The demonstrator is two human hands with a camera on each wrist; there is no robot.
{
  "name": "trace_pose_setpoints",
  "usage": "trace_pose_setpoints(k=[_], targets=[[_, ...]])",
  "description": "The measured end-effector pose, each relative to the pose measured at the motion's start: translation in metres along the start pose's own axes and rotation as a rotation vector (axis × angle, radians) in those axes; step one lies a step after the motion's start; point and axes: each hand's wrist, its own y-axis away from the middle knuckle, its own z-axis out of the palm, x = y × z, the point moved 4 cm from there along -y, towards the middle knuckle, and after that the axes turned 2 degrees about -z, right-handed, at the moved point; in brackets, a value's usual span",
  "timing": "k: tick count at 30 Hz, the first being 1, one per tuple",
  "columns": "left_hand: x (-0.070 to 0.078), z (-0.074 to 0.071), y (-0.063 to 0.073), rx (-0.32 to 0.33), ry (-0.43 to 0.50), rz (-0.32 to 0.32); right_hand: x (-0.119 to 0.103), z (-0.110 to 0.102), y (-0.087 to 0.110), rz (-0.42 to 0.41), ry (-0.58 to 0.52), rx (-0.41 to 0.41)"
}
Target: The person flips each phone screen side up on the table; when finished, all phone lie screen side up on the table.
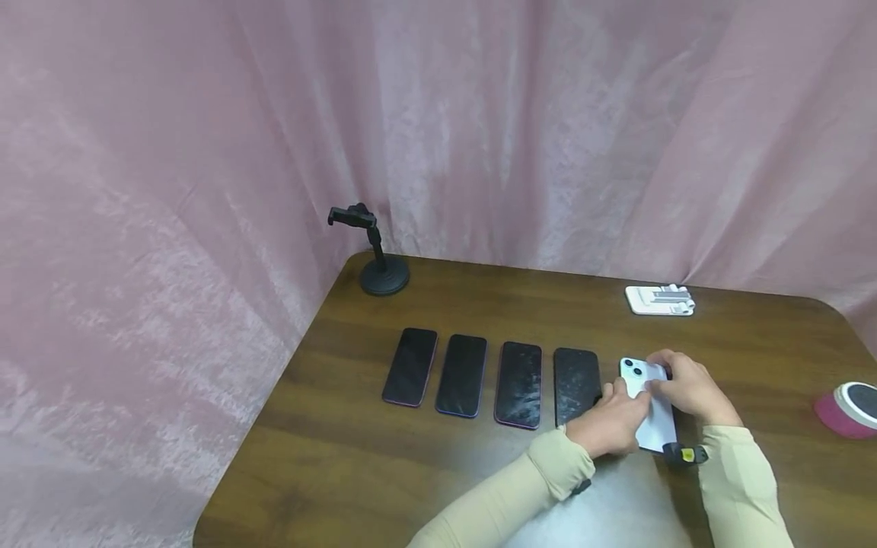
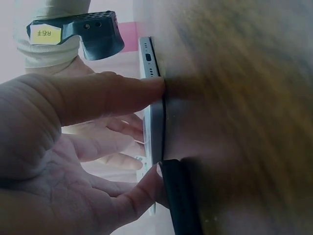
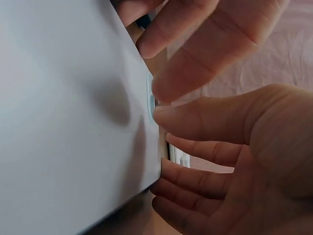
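Note:
A white phone (image 1: pixel 656 428) lies back up on the wooden table, its two camera lenses at the far end. My left hand (image 1: pixel 608 421) grips its left side; in the left wrist view, the thumb (image 2: pixel 132 93) presses the edge near the charging port and a fingertip touches farther along, beside a black phone (image 2: pixel 178 196). On the opposite side, my right hand (image 1: pixel 695 390) holds the white phone with fingers along the right edge and the thumb (image 3: pixel 195 120) over the back near the lenses.
Several dark phones lie screen up in a row to the left, the nearest (image 1: pixel 574 380) beside my left hand. A black phone stand (image 1: pixel 384 277) is at the far left corner. A folded white stand (image 1: pixel 642 301) lies at the back; a pink, white-rimmed round object (image 1: pixel 832 418) sits far right.

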Motion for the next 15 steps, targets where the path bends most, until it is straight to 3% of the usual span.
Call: trace_pose_setpoints(k=[15], targets=[[0.0019, -0.0032, 0.0035, 0.032, 0.008, -0.004, 0.0008, -0.0026, -0.0014, -0.035, -0.046, 0.055]])
